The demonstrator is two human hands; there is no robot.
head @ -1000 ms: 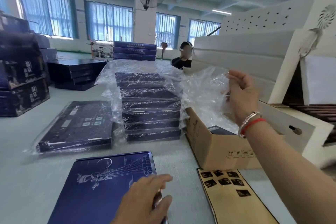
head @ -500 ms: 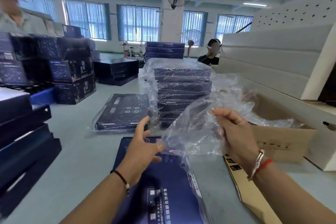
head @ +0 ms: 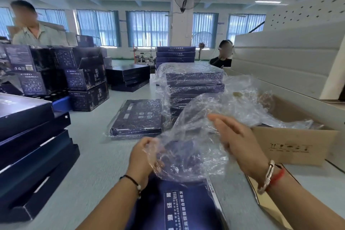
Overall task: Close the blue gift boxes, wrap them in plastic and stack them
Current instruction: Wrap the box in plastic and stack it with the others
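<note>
up close, the left hand had its fingers curled into the clear plastic bag, gripping one edge, while the right hand lay against the other side with fingers nearly straight. below the bag, a blue gift box lay flat on the table; behind stood a stack of wrapped boxes.

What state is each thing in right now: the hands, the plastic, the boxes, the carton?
Left hand: gripping the plastic bag's edge.
Right hand: fingers straight, pressed against the bag.
Plastic bag: crumpled, held up between both hands.
Blue box under the hands: closed, unwrapped.
Flat box behind it: wrapped, lying alone.
Stack of boxes: wrapped, piled up.
Cardboard carton: open, plastic inside.
</note>
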